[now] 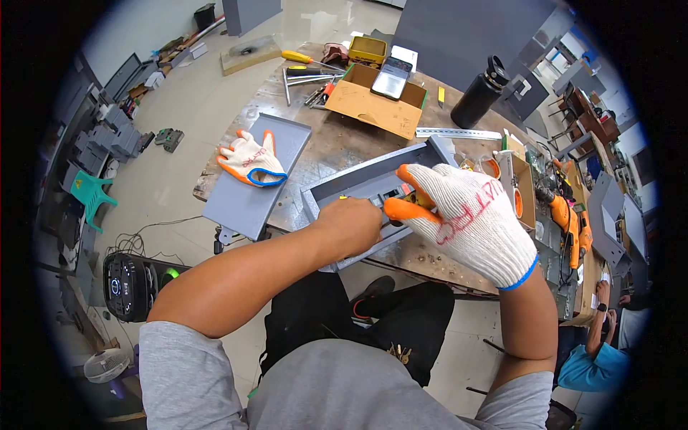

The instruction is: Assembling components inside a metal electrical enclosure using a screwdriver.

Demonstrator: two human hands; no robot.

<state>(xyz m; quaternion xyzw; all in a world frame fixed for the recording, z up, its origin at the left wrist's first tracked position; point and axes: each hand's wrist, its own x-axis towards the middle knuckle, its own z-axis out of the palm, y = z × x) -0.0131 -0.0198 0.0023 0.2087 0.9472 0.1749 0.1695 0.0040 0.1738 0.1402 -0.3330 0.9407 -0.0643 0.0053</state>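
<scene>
A grey open metal box (358, 172) lies on the worn workbench in front of me. My bare left hand (350, 226) is closed over its near side, and what the fingers hold is hidden. From the right comes my right hand (469, 218) in a white knit glove with orange fingertips. Its thumb and fingers are pinched together over the box, around something small, yellow and dark that I cannot make out. Between the hands, small dark and red parts (393, 193) show inside the box. A matching glove (252, 161) rests on a flat grey metal panel (285, 132) to the left.
Behind the box stands an open cardboard box (376, 107) with a phone (391, 77) on it. Hand tools, a yellow-handled screwdriver (296, 56), a black bottle (479, 93) and a slotted metal rail (459, 134) lie around. Orange power tools (565, 215) and a person in a turquoise sleeve (593, 367) are at right.
</scene>
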